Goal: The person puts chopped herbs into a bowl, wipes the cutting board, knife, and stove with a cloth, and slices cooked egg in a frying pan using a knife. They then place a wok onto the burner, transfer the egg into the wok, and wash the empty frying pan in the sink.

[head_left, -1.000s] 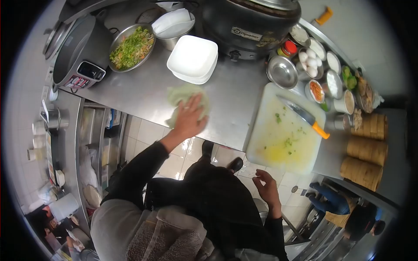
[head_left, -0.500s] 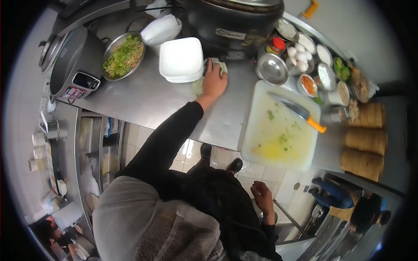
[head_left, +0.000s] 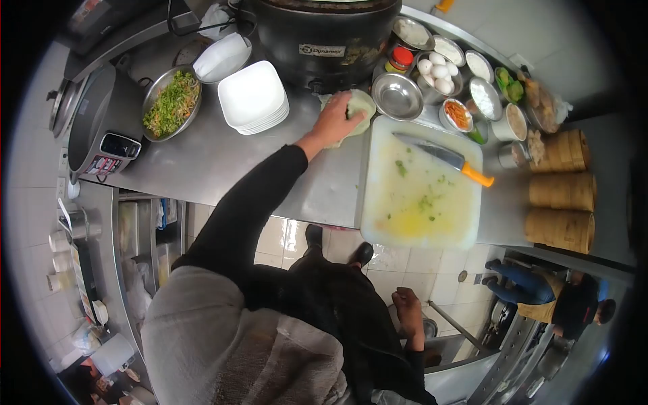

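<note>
Cloth point(head_left: 362, 105) partly out of sight beneath the left hand point(head_left: 335, 123).

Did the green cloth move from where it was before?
Yes. Judged against the white cutting board, the green cloth has moved right and farther forward, and now lies near the board's far left corner.

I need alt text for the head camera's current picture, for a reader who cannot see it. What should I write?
A person's left hand holds a pale green cloth on a steel counter, between stacked white dishes and a cutting board with an orange-handled knife. The right hand is away from the counter.
</note>
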Demonstrator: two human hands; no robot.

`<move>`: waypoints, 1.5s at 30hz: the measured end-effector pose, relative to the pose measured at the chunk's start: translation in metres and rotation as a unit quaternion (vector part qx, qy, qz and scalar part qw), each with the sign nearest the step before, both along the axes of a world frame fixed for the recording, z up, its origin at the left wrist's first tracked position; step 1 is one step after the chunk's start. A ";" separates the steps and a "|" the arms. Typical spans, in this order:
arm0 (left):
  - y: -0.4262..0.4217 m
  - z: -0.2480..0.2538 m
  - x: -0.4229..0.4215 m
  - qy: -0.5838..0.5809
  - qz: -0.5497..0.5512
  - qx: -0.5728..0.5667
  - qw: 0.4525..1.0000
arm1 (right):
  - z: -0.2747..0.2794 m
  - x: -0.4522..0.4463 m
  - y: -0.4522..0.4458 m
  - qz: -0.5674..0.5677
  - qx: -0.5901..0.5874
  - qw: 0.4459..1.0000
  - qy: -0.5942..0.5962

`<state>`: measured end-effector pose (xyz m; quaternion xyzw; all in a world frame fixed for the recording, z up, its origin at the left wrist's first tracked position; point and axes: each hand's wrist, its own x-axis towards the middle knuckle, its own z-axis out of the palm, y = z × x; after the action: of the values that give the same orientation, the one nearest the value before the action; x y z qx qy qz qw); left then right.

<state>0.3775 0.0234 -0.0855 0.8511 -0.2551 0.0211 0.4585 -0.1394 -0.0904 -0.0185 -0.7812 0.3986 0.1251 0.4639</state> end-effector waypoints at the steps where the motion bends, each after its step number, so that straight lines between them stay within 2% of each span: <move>1: 0.000 -0.001 0.007 -0.131 -0.035 0.148 0.980 | -0.001 -0.002 0.000 0.001 -0.001 1.000 -0.001; 3: -0.003 -0.004 0.013 -0.113 -0.062 0.188 0.974 | -0.001 -0.014 0.001 0.012 -0.022 1.000 0.018; 5: -0.016 -0.016 0.037 -0.111 -0.138 0.137 0.975 | -0.005 -0.023 0.004 0.030 -0.022 0.999 0.014; 6: -0.021 -0.019 0.042 -0.109 -0.137 0.138 0.975 | -0.007 -0.029 0.007 0.049 -0.019 0.999 0.013; 8: -0.033 -0.009 0.048 -0.035 -0.121 0.163 0.978 | -0.025 -0.045 0.010 0.034 0.026 0.999 0.002; 9: -0.038 -0.009 0.047 -0.033 -0.119 0.163 0.979 | -0.035 -0.055 0.009 0.016 0.072 0.997 -0.009; 11: -0.046 -0.009 0.046 -0.022 -0.080 0.165 0.983 | -0.040 -0.057 0.013 0.009 0.078 0.997 0.012; 13: -0.044 -0.008 0.045 -0.040 -0.076 0.172 0.981 | -0.043 -0.057 0.018 0.001 0.083 0.996 0.034; 16: -0.035 -0.005 0.026 -0.088 -0.059 0.154 0.982 | -0.042 -0.057 0.015 -0.005 0.084 0.996 0.005; 18: -0.027 -0.001 0.008 -0.133 0.021 0.185 0.974 | -0.050 -0.066 0.010 0.033 -0.007 0.999 -0.011; 19: -0.030 0.001 0.012 -0.135 0.018 0.184 0.973 | -0.048 -0.062 0.010 0.029 -0.007 0.999 -0.012; 21: -0.036 0.005 0.015 -0.133 0.006 0.233 0.963 | -0.032 -0.058 0.016 -0.068 0.036 0.996 0.052; 22: -0.044 0.007 0.020 -0.107 -0.012 0.295 0.949 | -0.031 -0.062 0.018 -0.067 0.036 0.995 0.057; 23: -0.051 0.008 0.027 -0.105 -0.011 0.294 0.950 | -0.034 -0.065 0.019 -0.055 0.047 0.995 0.062; 26: -0.064 0.024 0.052 0.065 -0.077 0.360 0.927 | -0.034 -0.065 0.021 -0.036 0.064 0.995 0.071; 28: -0.068 0.026 0.068 0.089 -0.090 0.357 0.926 | -0.025 -0.059 0.030 -0.105 0.105 0.988 0.041; 31: -0.060 0.027 0.061 0.142 -0.110 0.344 0.922 | -0.016 -0.056 0.035 -0.078 0.123 0.988 0.052; 33: -0.053 0.010 0.067 0.044 -0.131 0.336 0.932 | -0.024 -0.060 0.035 -0.073 0.123 0.989 0.025; 34: -0.045 0.008 0.070 0.046 -0.179 0.335 0.924 | -0.031 -0.063 0.032 -0.075 0.133 0.988 0.027; 36: -0.022 0.014 0.049 0.009 -0.198 0.317 0.927 | -0.031 -0.066 0.035 -0.079 0.144 0.986 0.030; 38: -0.002 0.044 0.013 -0.030 -0.253 0.308 0.917 | -0.019 -0.046 0.036 -0.056 0.106 0.993 0.006; 39: 0.004 0.035 0.003 -0.030 -0.254 0.311 0.915 | -0.020 -0.040 0.033 -0.057 0.109 0.992 0.007; 41: 0.018 0.019 -0.020 -0.087 -0.250 0.223 0.938 | -0.026 -0.034 0.027 -0.008 0.099 0.994 0.035; 43: 0.035 0.015 -0.054 -0.079 -0.272 0.251 0.926 | -0.036 -0.030 0.025 -0.028 0.097 0.994 0.038; 45: 0.053 0.008 -0.083 -0.112 -0.328 0.137 0.928 | -0.040 -0.018 0.025 -0.045 0.122 0.991 0.007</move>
<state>0.2947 0.0766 -0.0772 0.7665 -0.5701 -0.0705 0.2872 -0.1575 -0.0659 -0.0590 -0.6992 0.4181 0.1577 0.5581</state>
